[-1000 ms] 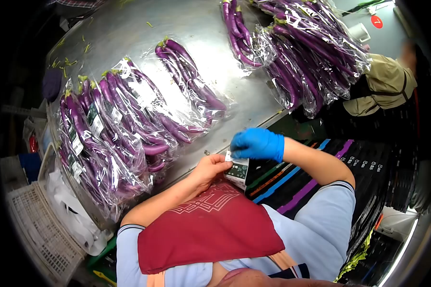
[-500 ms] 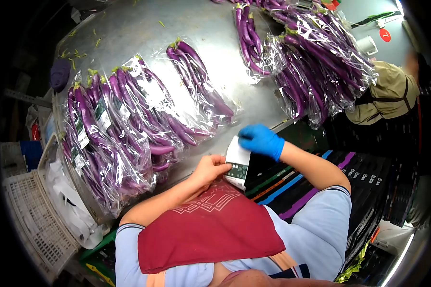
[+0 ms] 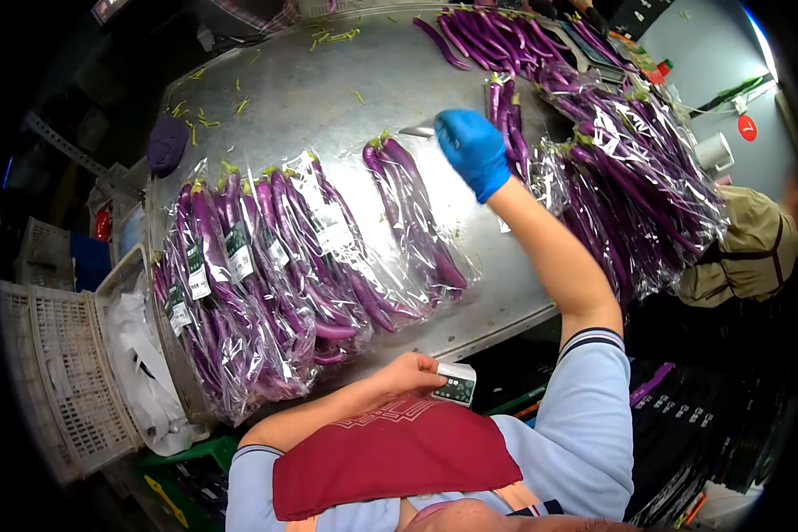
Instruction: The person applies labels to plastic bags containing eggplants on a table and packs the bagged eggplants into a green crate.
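Note:
My left hand (image 3: 410,374), bare, pinches a small stack of green-and-white labels (image 3: 456,385) in front of the red apron. Out over the metal table, my right hand (image 3: 472,149) wears a blue glove with its fingers curled closed. From them juts a thin pale piece (image 3: 418,130), which looks like a label seen nearly edge-on. Just left of that hand lies a clear bag of long purple eggplants (image 3: 414,213) with no label showing. Farther left, several bagged eggplants (image 3: 257,275) lie side by side, some bearing green-and-white labels (image 3: 238,254).
Bagged eggplants (image 3: 634,186) are piled at the right, with loose eggplants (image 3: 496,40) at the far edge. Green trimmings (image 3: 335,36) dot the metal table (image 3: 310,97). A purple object (image 3: 167,145) sits at its left edge, near a white crate (image 3: 71,372). Another person's tan clothing (image 3: 745,244) shows right.
My right hand has moved from the labels up and away over the table, beside the single bag. My left hand stays low with the labels, and the view has shifted.

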The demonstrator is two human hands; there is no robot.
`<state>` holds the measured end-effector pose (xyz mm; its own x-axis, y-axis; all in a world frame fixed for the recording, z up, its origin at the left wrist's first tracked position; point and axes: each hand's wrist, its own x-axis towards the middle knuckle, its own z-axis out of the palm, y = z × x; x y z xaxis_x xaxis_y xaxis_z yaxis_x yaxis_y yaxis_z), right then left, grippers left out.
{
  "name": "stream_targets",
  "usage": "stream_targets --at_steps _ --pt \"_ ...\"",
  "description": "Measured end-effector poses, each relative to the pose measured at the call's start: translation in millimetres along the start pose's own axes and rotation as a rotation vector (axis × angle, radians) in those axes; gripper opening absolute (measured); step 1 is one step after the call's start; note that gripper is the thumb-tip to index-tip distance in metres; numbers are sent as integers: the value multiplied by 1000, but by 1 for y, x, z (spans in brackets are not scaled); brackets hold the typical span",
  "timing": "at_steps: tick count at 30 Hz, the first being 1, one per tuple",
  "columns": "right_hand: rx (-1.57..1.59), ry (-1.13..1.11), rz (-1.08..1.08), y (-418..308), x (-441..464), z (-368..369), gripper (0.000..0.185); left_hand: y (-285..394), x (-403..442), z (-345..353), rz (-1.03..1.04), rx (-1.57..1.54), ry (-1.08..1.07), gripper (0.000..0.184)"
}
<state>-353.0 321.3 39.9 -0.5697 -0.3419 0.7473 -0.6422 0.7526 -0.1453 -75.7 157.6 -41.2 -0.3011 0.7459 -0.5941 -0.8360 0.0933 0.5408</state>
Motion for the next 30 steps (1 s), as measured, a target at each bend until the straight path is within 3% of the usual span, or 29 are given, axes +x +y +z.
stream_targets --at_steps 1,3,5,7,10,13,14,15,17,18,19,21,23,25,27,29,30 --pt "-120 -8 -113 -10 -7 5 6 0 0 -1 -6 11 6 10" --pt "-192 -251 -316 -20 -56 35 3 3 1 -3 -18 31 15 11" --pt "-136 -563 -330 -34 -114 47 7 9 -1 -2 -12 34 28 11" --pt "-253 -557 -261 -61 -117 17 10 10 0 -2 -7 33 33 10" --pt "23 -908 166 -69 -109 -14 31 12 2 -4 12 13 47 10" --pt "65 -630 584 -63 -112 -9 52 15 1 -3 23 -49 56 10" --pt "412 -656 678 -46 -130 11 69 10 5 -4 18 -77 31 10" --pt "457 -746 806 -39 -148 30 72 10 7 -4 21 -71 26 10" --pt "604 -653 879 -26 -163 46 64 8 9 -4 19 -58 18 10" --pt "1099 -616 1010 -24 -156 42 54 8 9 -5 22 -53 2 9" --pt "1158 -629 1119 -20 -152 37 47 7 9 -5 23 -58 6 9" --pt "1174 -646 1111 -20 -143 33 44 4 12 -4 21 -61 -1 9" --pt "1066 -873 1010 -34 -129 36 49 3 14 -4 4 -49 -28 10" --pt "891 -814 856 -53 -149 61 38 4 20 -6 -1 -7 -64 12" --pt "989 -905 764 -75 -128 43 42 3 22 -10 14 43 -78 15" --pt "758 -877 697 -37 -129 44 48 4 22 -9 15 -45 -8 15" --pt "512 -719 682 -5 -122 38 48 2 22 -11 9 -67 3 15"
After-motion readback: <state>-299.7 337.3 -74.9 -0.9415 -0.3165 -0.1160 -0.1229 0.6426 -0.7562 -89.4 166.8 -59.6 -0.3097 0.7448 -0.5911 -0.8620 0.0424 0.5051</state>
